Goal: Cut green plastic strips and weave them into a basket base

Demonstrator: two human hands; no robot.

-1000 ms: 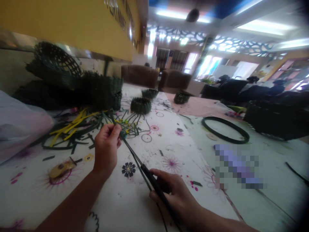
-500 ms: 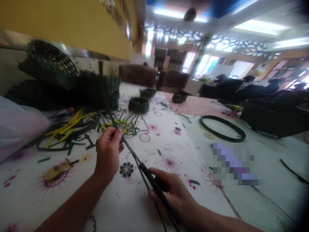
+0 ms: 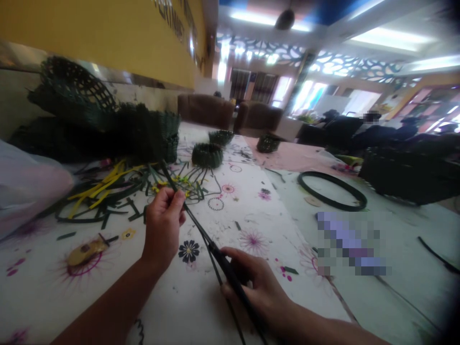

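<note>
Dark green plastic strips [image 3: 197,230] slant across a flowered tablecloth [image 3: 194,297], lifted clear of it between both hands. The left hand [image 3: 162,227] pinches them with thumb and fingers closed, and the right hand [image 3: 251,287] is wrapped around them lower down, fingers curled over a thicker, darker stretch. Both hands are clenched on the strips, and the length between them lies straight.

The change is small: a second ago a little blue-green bit showed at the left fingertips, and the upper end was hard to make out. Now that bit is out of sight, and a long end stands clear above the hand, reaching toward a spray of loose ends.

Just past the hands lie yellow strips [image 3: 104,189] and green offcuts, beside a heap of large woven baskets [image 3: 143,134]. A small round woven basket [image 3: 207,155] sits on the cloth, with another [image 3: 221,138] behind it. To the right are a dark green hoop [image 3: 332,207] and a big dark woven basket [image 3: 406,177], while a plastic bag [image 3: 28,187] bulges at the left edge. Farther back stand brown sofas [image 3: 204,109], and seated people [image 3: 341,129] are dim shapes against the bright windows.
</note>
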